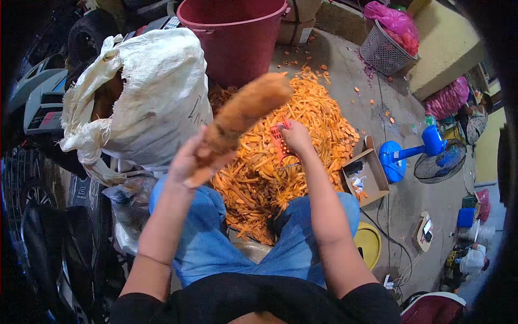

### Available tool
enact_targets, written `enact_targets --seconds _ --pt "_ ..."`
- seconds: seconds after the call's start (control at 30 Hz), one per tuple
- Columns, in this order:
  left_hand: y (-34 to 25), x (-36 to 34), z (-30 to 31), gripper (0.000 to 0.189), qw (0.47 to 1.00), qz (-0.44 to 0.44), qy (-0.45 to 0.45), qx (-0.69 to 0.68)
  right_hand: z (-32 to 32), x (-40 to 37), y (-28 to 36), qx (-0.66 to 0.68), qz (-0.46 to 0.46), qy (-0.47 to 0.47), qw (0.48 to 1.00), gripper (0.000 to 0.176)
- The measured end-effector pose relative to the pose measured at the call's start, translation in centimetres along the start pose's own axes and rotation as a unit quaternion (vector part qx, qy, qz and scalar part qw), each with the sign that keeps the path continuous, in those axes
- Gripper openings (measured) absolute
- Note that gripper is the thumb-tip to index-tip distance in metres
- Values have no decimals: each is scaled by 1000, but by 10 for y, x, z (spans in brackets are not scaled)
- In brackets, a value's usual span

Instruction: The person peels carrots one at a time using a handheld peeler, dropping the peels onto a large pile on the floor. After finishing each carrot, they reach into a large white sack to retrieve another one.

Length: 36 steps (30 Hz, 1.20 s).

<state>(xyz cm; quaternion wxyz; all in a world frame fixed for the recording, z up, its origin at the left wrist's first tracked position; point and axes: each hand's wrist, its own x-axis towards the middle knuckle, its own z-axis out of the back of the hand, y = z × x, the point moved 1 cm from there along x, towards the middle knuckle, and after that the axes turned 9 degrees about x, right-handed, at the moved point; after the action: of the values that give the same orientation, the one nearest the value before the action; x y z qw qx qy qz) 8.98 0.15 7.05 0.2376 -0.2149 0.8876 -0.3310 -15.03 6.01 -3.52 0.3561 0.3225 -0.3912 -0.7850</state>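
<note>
My left hand (202,161) is wrapped round the lower end of a long, thick orange-brown root (251,105), which tilts up to the right and is a little blurred. My right hand (295,137) is closed on a red peeler (280,144) with a slotted handle, to the right of the root and apart from it. Beneath both hands spreads a large heap of orange peelings (324,116), reaching down between my knees.
A white sack (156,92) stands at the left, beside a dark red tub (232,43). To the right are a cardboard box (372,175), a blue fan (394,161), a yellow lid (368,243) and cables. A grey basket (386,51) stands farther back.
</note>
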Motion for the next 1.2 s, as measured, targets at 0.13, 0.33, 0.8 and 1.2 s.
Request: enact_targets --seconds 0.13,0.33,0.8,1.2 --pt "28 26 -33 61 976 57 207 37 0 15 -20 137 37 -16 990 22" --pt "45 69 -22 65 961 85 234 119 18 13 -9 386 -43 -50 920 22" --pt "77 97 3 46 985 139 4 105 10 0 24 482 27 -235 844 25" --pt "81 94 -3 38 977 208 23 46 11 -2 22 481 15 -290 827 24"
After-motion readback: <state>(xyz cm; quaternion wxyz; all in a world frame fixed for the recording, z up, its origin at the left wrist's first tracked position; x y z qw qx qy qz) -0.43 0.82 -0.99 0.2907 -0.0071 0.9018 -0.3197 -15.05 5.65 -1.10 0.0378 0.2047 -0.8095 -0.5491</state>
